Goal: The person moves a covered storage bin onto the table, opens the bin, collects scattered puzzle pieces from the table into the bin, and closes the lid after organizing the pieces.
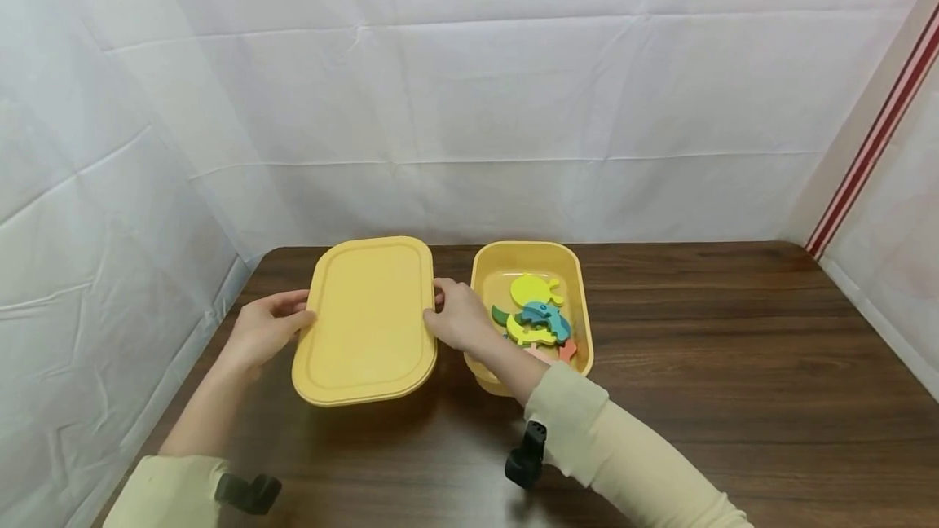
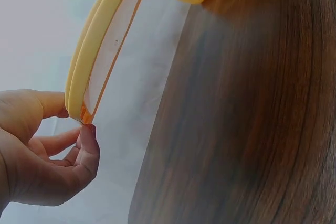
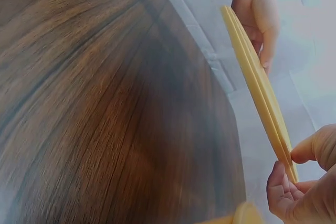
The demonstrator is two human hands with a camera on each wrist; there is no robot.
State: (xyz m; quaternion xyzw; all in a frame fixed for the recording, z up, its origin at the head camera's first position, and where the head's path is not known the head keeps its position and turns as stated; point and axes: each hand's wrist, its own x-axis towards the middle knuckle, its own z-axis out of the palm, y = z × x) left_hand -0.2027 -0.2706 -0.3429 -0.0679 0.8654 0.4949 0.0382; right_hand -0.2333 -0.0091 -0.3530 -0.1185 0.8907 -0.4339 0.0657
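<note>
Both hands hold a yellow rectangular lid [image 1: 370,320] with rounded corners, raised off the table and tilted. My left hand [image 1: 264,328] pinches its left edge between thumb and fingers. On the opposite edge, my right hand [image 1: 460,318] pinches it the same way. Seen from the left wrist, the lid [image 2: 84,66] shows a pale underside with an orange inner rim. To the right stands an uncovered yellow box [image 1: 495,288]. Inside it lie several colourful flat shapes, among them a bright yellow piece [image 1: 530,290] and a blue piece [image 1: 546,318]. My right forearm hides the box's near-left part.
The dark wooden table [image 1: 704,349] extends right of the box and toward me. White cloth sheeting [image 1: 499,88] hangs behind the table and along both sides. A red-striped border [image 1: 880,129] runs down the right side.
</note>
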